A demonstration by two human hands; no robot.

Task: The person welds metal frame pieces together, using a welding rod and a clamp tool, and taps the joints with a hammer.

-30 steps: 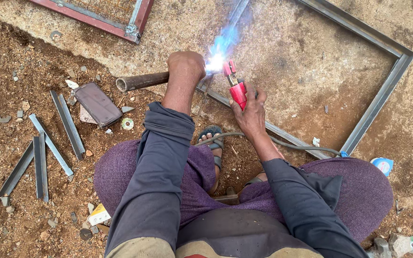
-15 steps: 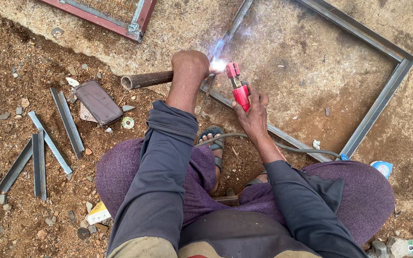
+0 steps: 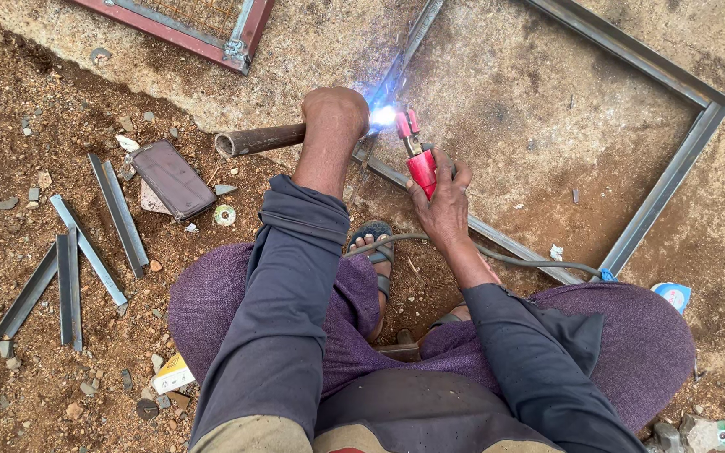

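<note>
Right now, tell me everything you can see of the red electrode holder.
The red electrode holder is a clamp-type tool with a glossy red, plastic-looking handle and red jaws at its upper end. The right hand grips its handle, tip pointing up and away from the person. A bright blue-white arc burns just left of the jaws, at the grey metal frame on the ground. The left hand sits beside the arc, not touching the holder.

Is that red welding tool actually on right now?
On. A bright blue-white arc glows at the tip of the red welding holder gripped in the right hand, against the metal frame.
</note>
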